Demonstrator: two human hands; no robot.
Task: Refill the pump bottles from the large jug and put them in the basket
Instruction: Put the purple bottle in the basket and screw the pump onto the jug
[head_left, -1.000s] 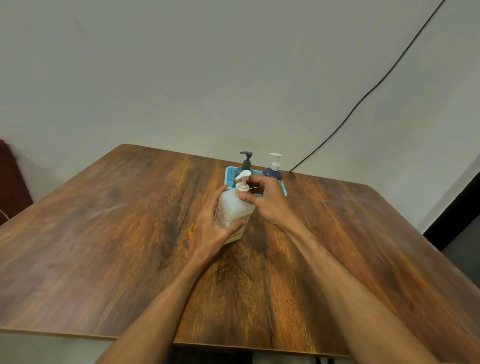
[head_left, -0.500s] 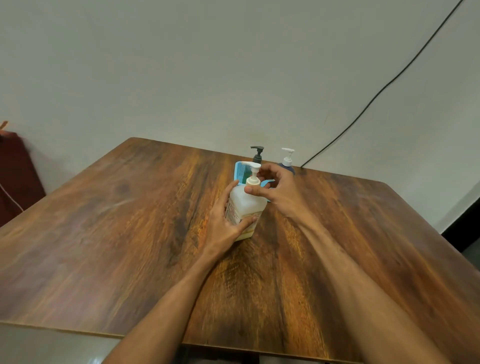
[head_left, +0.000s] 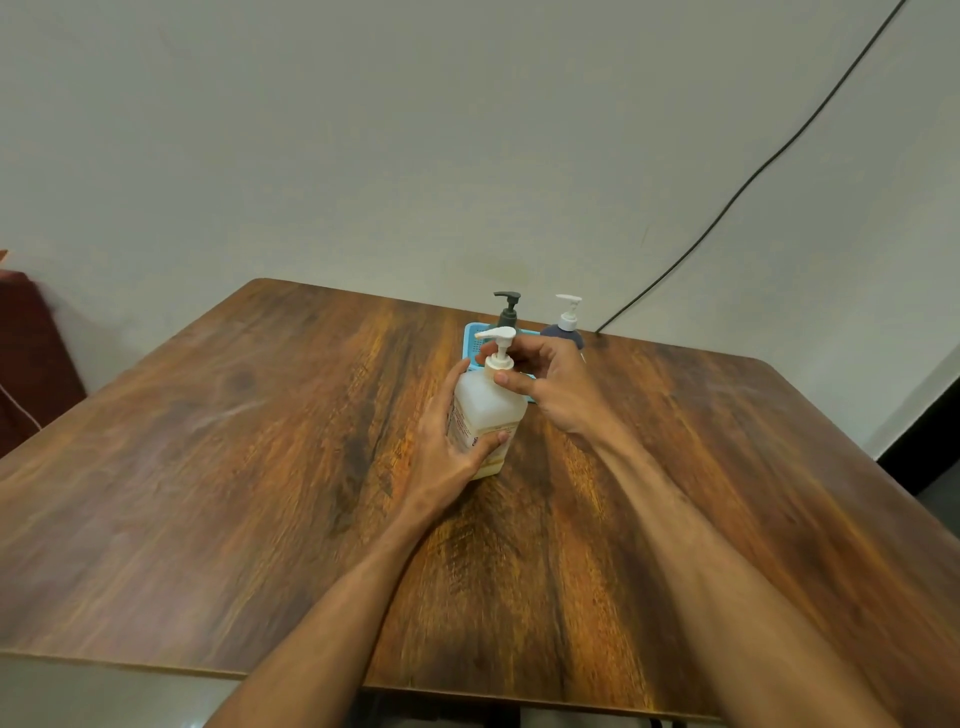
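Standing upright on the wooden table (head_left: 218, 467), the white pump bottle (head_left: 488, 410) is wrapped at its body by your left hand (head_left: 447, 447), while your right hand (head_left: 556, 384) pinches the collar beneath its white pump head. Just beyond, at the far edge, the blue basket (head_left: 475, 338) holds a dark-pump bottle (head_left: 507, 312) and a navy bottle (head_left: 566, 330) with a white pump. A pale wall (head_left: 363, 156) rises behind; a black cable (head_left: 753, 176) runs diagonally down it at right. A dark red object (head_left: 31, 353) sits far left.

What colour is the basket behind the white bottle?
Light blue; the basket shows best in the head view, partly hidden by the hands.
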